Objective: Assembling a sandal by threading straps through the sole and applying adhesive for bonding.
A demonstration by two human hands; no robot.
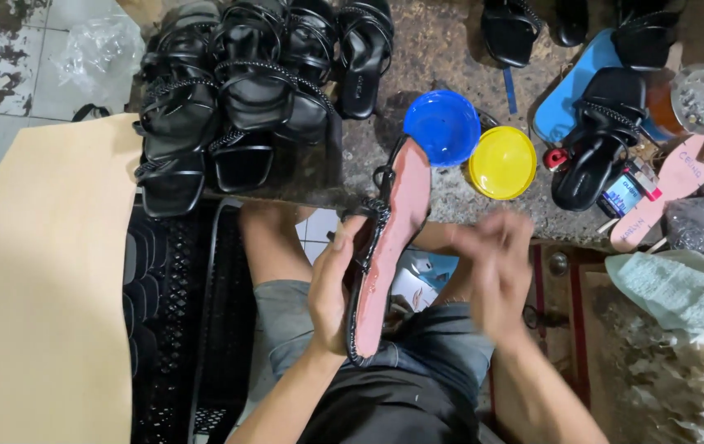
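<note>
The left hand (331, 292) gripped a sandal (391, 238) turned sole-up, pinkish underside facing the camera, black edge and beaded black straps hanging on its left side; thumb lay along the sandal's left rim and the fingers (343, 325) wrapped around behind, closed on the heel half; the toe end pointed up and away, reaching over the near edge of the stone worktop (434, 49); the sandal was held over the person's lap, above grey shorts, not resting on anything that could be seen; the right hand (491, 267) was blurred, just right of the sandal's middle, fingers loosely spread and holding nothing visible; contact between it and the sole could not be told through the blur; a blue bowl (442, 125) sat near the worktop's near edge just past the sandal's toe, with a yellow lid (502, 162) touching it on the right; a cluster of finished black sandals (241, 90) stood at the worktop's left end, reaching the near-left corner; another black sandal (598, 140) lay on a blue sole piece toward the right end, near a jar of small metal parts (697, 99) at the right edge; a tan sheet (39, 288) lay off the worktop on the left beside a black crate (175, 329).
</note>
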